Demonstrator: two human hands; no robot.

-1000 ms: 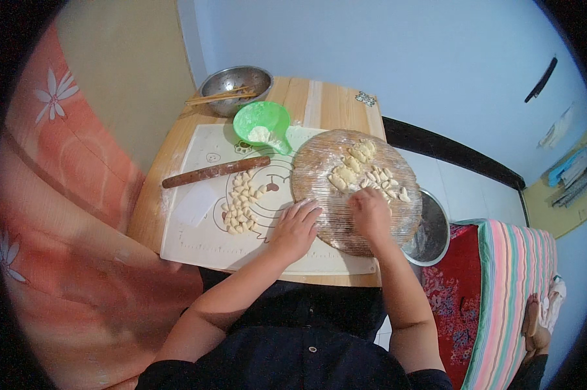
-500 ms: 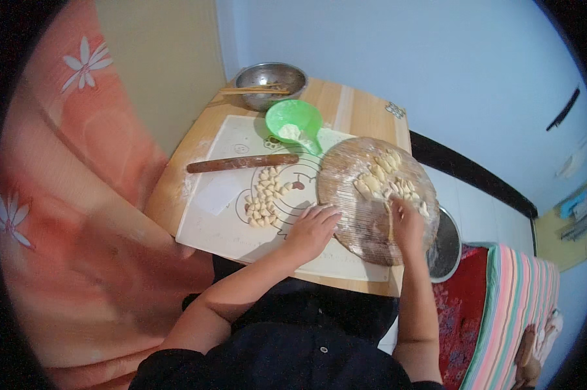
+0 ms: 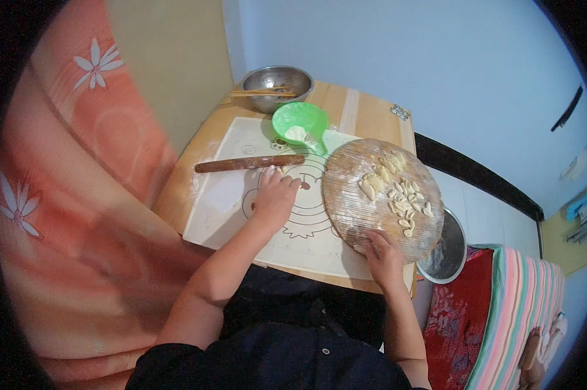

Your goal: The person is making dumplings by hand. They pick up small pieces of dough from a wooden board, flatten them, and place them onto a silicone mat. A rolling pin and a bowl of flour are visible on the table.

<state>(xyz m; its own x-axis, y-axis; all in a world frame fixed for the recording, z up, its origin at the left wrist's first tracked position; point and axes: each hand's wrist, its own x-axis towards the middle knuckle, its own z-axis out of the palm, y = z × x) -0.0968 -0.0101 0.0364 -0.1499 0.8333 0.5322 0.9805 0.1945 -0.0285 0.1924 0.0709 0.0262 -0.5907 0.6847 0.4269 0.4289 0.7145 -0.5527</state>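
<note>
Reaching: the left hand [image 3: 275, 200] bends over the mat [image 3: 205, 224], fingers slightly apart; a few pale dough pieces [image 3: 284, 169] show by its fingertips, though I can't tell whether it grips any.
Right hand: curled at the near edge of the round board [image 3: 352, 214], fingers close together; whether they pinch anything is hidden.
Mat printing: a line-drawn cartoon animal, a paw mark [image 3: 278, 144], faint ruler-like ticks along the near edge.
Table sticker: a small black-and-white one [image 3: 399, 112] at the far right corner.
Board: plump dumplings [image 3: 369, 185] beside smaller shaped pieces [image 3: 407, 195].
Rolling pin: brown [image 3: 249, 163], lying crosswise just beyond the left fingertips.
Bowls: green [image 3: 293, 114], with flour; behind it steel [image 3: 261, 105], with chopsticks [image 3: 261, 93].
Edges: bare mat shows between left hand and board; the board juts past the table's right side, overlapping a metal basin [image 3: 449, 250] from here.
</note>
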